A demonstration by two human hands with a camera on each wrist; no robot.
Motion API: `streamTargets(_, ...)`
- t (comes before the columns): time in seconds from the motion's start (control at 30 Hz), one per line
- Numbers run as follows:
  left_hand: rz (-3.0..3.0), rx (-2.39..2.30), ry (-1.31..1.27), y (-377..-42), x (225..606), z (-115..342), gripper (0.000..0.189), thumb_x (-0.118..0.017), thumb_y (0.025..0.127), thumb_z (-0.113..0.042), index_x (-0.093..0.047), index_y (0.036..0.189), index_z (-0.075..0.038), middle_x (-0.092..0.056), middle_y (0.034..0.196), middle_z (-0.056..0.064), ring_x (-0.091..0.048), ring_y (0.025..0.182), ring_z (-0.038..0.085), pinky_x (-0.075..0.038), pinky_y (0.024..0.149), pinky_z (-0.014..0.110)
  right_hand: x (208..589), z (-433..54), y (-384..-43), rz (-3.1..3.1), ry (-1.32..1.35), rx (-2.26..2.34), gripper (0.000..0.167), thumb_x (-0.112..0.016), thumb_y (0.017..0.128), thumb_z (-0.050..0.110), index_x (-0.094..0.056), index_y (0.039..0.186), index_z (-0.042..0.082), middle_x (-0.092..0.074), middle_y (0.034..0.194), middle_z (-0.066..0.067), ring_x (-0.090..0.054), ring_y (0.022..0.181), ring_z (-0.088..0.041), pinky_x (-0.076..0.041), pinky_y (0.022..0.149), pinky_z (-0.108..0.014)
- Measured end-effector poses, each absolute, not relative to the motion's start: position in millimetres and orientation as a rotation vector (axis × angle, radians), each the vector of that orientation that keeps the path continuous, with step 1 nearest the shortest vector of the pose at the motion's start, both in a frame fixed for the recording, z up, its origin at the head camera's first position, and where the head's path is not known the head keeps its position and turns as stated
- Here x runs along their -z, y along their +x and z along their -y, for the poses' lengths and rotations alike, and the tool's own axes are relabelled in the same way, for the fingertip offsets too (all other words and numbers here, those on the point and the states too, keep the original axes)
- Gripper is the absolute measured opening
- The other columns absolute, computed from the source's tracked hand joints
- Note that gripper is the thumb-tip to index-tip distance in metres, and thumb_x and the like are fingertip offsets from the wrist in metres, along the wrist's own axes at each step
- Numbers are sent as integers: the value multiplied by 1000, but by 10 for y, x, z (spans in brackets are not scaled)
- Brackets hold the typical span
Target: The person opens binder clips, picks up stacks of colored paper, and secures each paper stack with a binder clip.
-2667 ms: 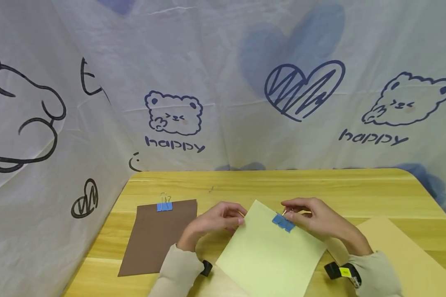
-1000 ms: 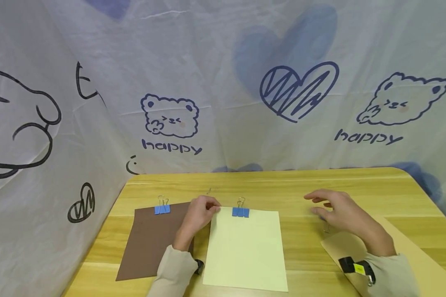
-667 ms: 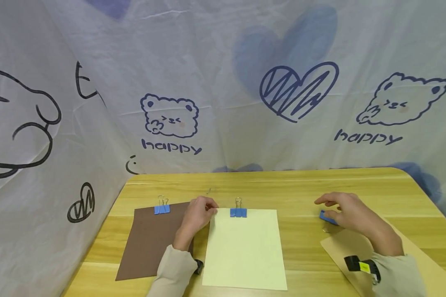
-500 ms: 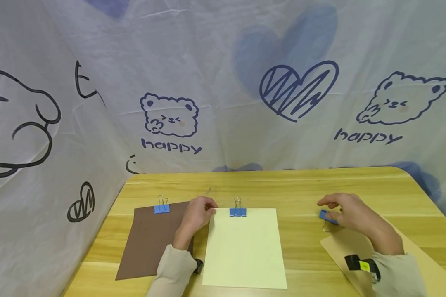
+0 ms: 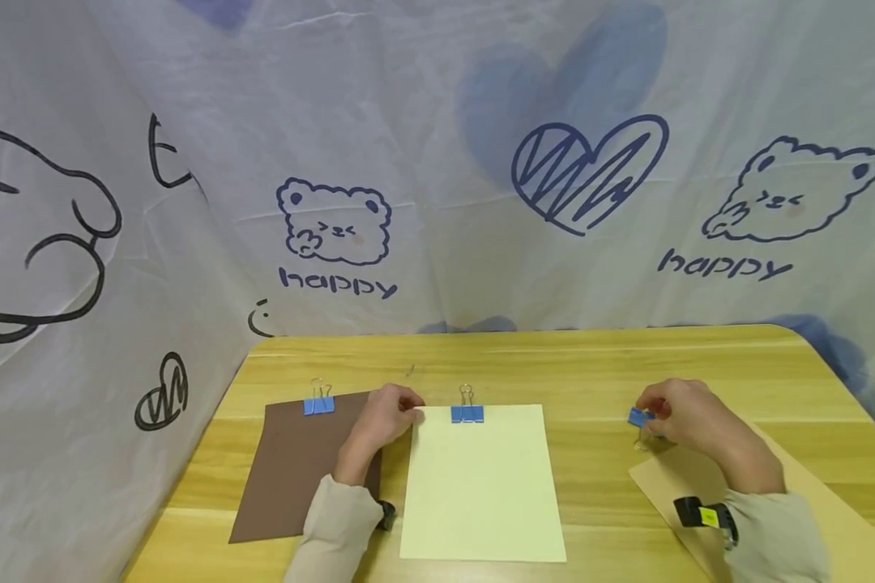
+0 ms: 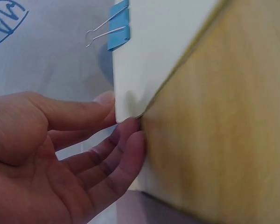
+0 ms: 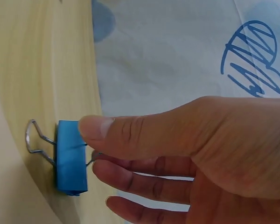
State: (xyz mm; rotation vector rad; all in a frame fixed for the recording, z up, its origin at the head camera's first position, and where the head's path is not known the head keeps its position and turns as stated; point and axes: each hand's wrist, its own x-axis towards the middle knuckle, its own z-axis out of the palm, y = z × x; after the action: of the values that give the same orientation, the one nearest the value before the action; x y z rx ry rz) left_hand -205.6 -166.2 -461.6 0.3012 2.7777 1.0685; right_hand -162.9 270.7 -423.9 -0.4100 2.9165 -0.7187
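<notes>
My left hand [image 5: 386, 419] pinches the upper left corner of a pale yellow sheet of paper [image 5: 483, 490], thumb and fingertips meeting there in the left wrist view. A blue binder clip [image 5: 467, 414] bites the sheet's top edge, its wire handles pointing away. Over on the right, my right hand [image 5: 689, 411] pinches a loose blue binder clip [image 7: 71, 156]. The thumb [image 7: 95, 127] presses its edge, and the index finger is partly hidden behind the thumb. One wire handle sticks out on the clip's far side.
Brown paper [image 5: 302, 470] with its own blue binder clip [image 5: 318, 405] lies at the left, partly under my left forearm. Tan paper [image 5: 809, 494] lies at the right beneath my right arm. A printed cloth [image 5: 437, 162] hangs behind the wooden table [image 5: 591, 364].
The yellow sheet, tilted with my right hand at its clip, now lies straight beside the brown paper. My right hand has moved right and its fingers have closed on the loose clip.
</notes>
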Motion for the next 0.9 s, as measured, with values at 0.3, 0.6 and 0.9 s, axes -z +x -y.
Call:
streamTargets(0.3, -2753, -1070, 271, -2049, 4530, 1720, 19, -69, 98, -5, -75, 114, 1, -71, 99, 8, -66, 91, 26, -55, 71, 37, 4248, -2728, -1654, -2909, -320, 727, 11, -76, 88, -2, -77, 98, -5, -73, 90, -13, -67, 80, -27, -55, 66, -39)
streamTargets(0.6, -2821, -1067, 326, -1928, 4367, 1576, 24, -68, 99, -8, -70, 122, 0, -67, 111, 15, -67, 95, 30, -57, 71, 37, 4250, -2834, -1621, -3042, -351, 717, 11, -69, 93, -3, -77, 100, -7, -74, 97, -20, -69, 87, -38, -57, 69, -46)
streamTargets(0.9, -2893, -1045, 522, -1797, 4283, 1271, 22, -70, 98, -6, -70, 119, -1, -67, 108, 15, -63, 85, 23, -54, 67, 31, 4180, -2985, -1570, -3058, -286, 779, 16, -62, 98, -3, -72, 109, -10, -72, 83, -7, -62, 72, -20, -49, 61, -36)
